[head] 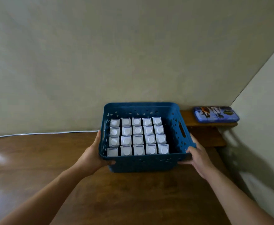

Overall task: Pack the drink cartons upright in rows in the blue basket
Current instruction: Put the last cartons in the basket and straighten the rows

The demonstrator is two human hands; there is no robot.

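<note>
Drink cartons [138, 135], small white boxes each with a round white seal on top, stand upright in the blue perforated plastic basket [142, 163], and they fill it in four rows of five, packed side by side with a strip of bare basket floor left along the right wall. The largest thing in view is the plain beige wall [116, 54], which meets a second pale wall at a corner on the right. Below it spreads the glossy brown wooden table [133, 200], and the basket sits near the table's far edge, close to the wall. The basket has triangular cut-outs in its walls and a slot handle in each short side. Right of the basket, a narrow wooden ledge [202, 125] carries a flat blue rectangular tin with a printed lid [216, 116], well apart from the cartons. The left hand [92, 157] grips the basket's near left corner, thumb under the front rim and fingers running up the left wall. The right hand [198, 157] grips the near right corner, thumb along the front wall and fingers along the right side. A thin white cable [40, 133] lies along the table's back edge on the left, ending beside the basket.
</note>
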